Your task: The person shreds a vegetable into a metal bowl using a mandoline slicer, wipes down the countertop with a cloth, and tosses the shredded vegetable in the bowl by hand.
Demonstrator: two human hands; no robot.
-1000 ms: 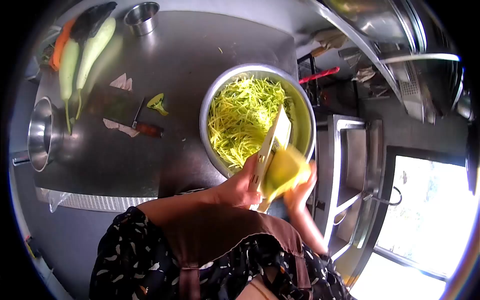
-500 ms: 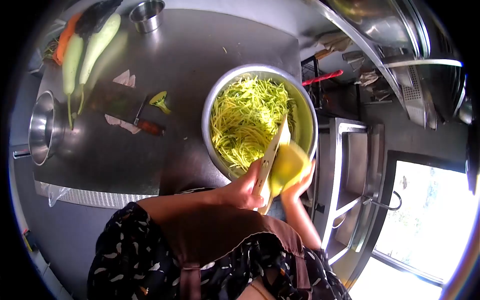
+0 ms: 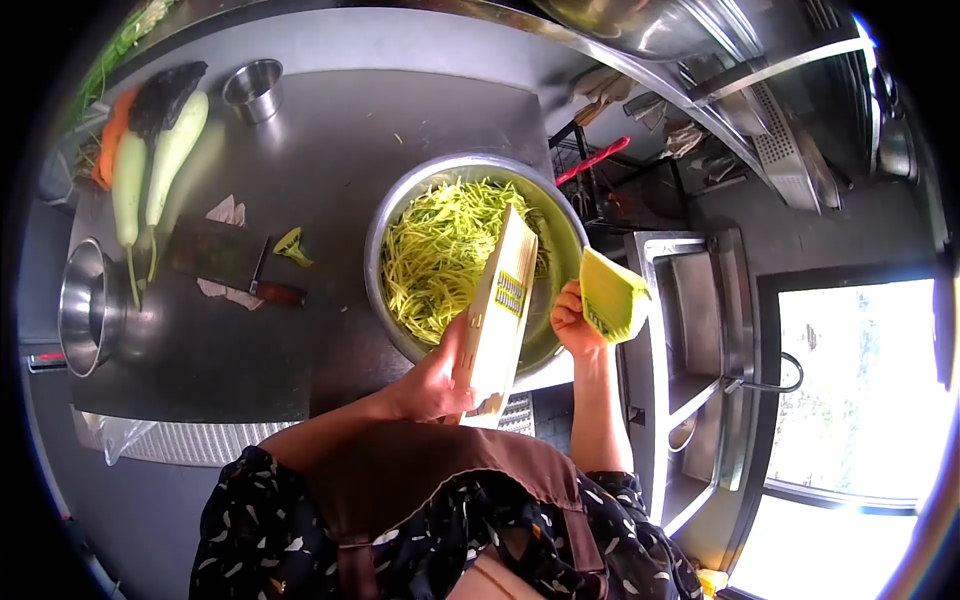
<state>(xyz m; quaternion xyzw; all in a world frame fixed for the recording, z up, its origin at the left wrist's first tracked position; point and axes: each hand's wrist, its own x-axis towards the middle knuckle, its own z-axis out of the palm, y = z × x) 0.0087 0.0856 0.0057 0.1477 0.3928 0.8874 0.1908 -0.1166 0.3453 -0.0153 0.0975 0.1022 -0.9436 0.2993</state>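
Note:
My left hand (image 3: 437, 382) is closed round the lower part of a pale grater board (image 3: 496, 330), which leans into a large metal bowl (image 3: 379, 236). Yellow-green shreds (image 3: 440, 255) fill much of the bowl. The board's toothed slot faces up and to the right. To the right of the board, apart from it, my right hand (image 3: 577, 322) grips a cut piece of green-skinned vegetable (image 3: 612, 296), its pale yellow flat face showing. The piece is held beyond the bowl's right rim.
A cleaver (image 3: 217, 252) lies on the metal table (image 3: 330, 370) by a vegetable end (image 3: 292, 247). Long pale gourds (image 3: 178, 155), an orange vegetable (image 3: 114, 135), a small metal pot (image 3: 253, 92) and a metal basin (image 3: 84, 307) stand left. A sink (image 3: 690, 300) is right.
The vegetable piece has come off the grater and moved right and up in my right hand, its cut face now turned into view. The camera view has shifted.

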